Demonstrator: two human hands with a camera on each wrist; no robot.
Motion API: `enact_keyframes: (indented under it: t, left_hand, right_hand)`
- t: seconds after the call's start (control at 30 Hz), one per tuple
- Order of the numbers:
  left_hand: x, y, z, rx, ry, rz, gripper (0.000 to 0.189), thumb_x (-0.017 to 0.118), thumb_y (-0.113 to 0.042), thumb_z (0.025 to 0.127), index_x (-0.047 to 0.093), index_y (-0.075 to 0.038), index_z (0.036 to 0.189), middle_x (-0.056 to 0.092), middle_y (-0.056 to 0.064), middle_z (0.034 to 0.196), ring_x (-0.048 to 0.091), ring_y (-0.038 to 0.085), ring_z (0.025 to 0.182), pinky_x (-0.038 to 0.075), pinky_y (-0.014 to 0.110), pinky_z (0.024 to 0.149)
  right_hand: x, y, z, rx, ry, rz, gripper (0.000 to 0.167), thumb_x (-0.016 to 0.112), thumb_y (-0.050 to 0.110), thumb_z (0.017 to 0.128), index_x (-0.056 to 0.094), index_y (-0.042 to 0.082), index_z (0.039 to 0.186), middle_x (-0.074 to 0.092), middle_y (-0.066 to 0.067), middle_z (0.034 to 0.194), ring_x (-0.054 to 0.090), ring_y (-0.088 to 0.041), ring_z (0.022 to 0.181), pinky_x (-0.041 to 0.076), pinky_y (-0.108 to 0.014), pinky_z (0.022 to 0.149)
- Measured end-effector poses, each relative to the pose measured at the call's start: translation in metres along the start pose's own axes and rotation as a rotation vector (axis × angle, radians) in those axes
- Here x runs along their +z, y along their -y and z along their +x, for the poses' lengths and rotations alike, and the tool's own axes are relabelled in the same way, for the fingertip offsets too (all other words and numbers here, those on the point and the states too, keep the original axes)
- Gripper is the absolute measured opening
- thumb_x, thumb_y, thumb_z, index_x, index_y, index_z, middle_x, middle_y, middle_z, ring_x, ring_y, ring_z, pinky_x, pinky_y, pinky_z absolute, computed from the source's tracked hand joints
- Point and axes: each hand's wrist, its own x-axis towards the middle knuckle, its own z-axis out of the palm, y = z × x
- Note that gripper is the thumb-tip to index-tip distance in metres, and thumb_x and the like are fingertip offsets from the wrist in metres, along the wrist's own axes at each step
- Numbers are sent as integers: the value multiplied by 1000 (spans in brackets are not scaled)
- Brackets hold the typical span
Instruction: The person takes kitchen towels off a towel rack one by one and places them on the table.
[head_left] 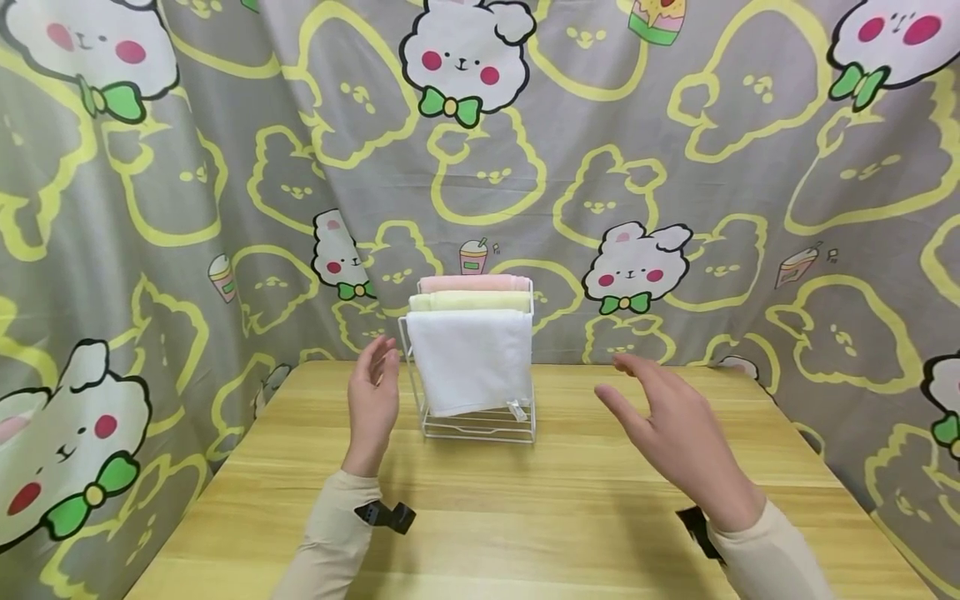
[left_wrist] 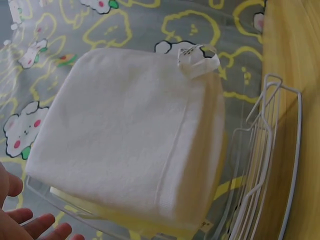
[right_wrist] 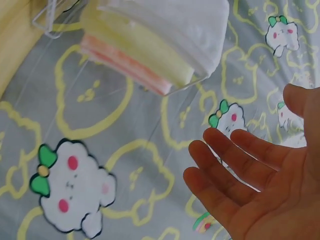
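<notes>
A white towel [head_left: 471, 362] hangs folded over the front bar of a white wire rack [head_left: 480, 435], a small tag at its lower right corner. Behind it hang a pale yellow towel [head_left: 472, 302] and a pink towel [head_left: 474, 283], mostly hidden by the white one. Just left of the rack, my left hand [head_left: 374, 400] is raised with fingers relaxed and holds nothing. My right hand [head_left: 671, 425] hovers over the table to the right, farther from the rack, its thumb and fingers spread apart. In the right wrist view its palm shows bare.
The rack stands toward the back of a wooden table [head_left: 600, 483]. Close behind and along both sides hangs a grey curtain [head_left: 495, 183] with yellow outlines and white cartoon animals. Each wrist wears a black strap with a small device [head_left: 390, 517].
</notes>
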Motion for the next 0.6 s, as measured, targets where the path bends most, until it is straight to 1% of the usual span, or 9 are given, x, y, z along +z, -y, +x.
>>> enact_keyframes:
  t: [0.17,0.33,0.43,0.6]
  left_hand:
    - [3,5,3,-27,-18,-49,45,54,-18,108,47,-6,150,55,13,146,51,26,134,43,40,116]
    - [5,8,7,-75,-25,-78,43,54,-17,107,49,-4,148,57,14,145,52,25,133,46,36,115]
    - [7,11,10,-101,-22,-87,42,55,-18,107,51,-4,147,58,13,144,53,24,133,47,35,113]
    - [9,18,14,-126,-36,-79,39,56,-19,107,57,-5,143,59,13,142,55,24,129,50,34,110]
  right_hand:
    - [5,14,18,-45,-2,34,58,63,48,101,58,6,140,67,-13,131,63,-33,121,53,-58,98]
    - [12,26,34,-80,-13,63,59,65,47,100,57,6,142,66,-11,132,63,-29,121,55,-54,96]
    - [16,31,44,-110,-28,68,57,66,45,100,58,5,139,67,-11,128,64,-29,118,57,-53,93]
    - [24,38,60,-131,-43,83,53,66,43,100,59,6,137,67,-10,127,64,-28,116,56,-52,94]
